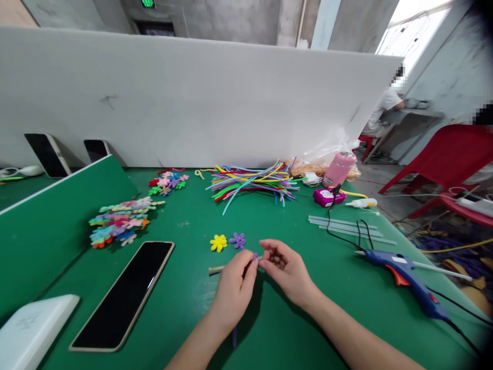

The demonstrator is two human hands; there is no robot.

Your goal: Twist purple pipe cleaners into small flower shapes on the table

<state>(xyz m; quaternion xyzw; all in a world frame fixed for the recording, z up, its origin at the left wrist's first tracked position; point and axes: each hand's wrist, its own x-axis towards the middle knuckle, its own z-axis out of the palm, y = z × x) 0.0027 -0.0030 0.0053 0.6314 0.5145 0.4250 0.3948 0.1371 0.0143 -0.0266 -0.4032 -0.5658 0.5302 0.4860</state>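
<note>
My left hand (233,288) pinches a small purple pipe cleaner piece (256,256); a purple strand (234,336) hangs below that hand. Close beside it on the right, my right hand (287,272) has its fingers curled together near the purple piece; what they hold, if anything, is too small to make out. A thin olive stick (216,270) shows to the left of my left hand and passes behind it. Just beyond the hands lie a yellow flower (218,243) and a purple flower (238,240) on the green table (185,288).
Colourful pipe cleaners (254,182) lie at the back. Finished flowers (119,221) are piled left, above a phone (123,298). To the right are glue sticks (346,227), a blue glue gun (404,277) with its cord, and a pink bottle (339,168). A person (385,105) sits beyond.
</note>
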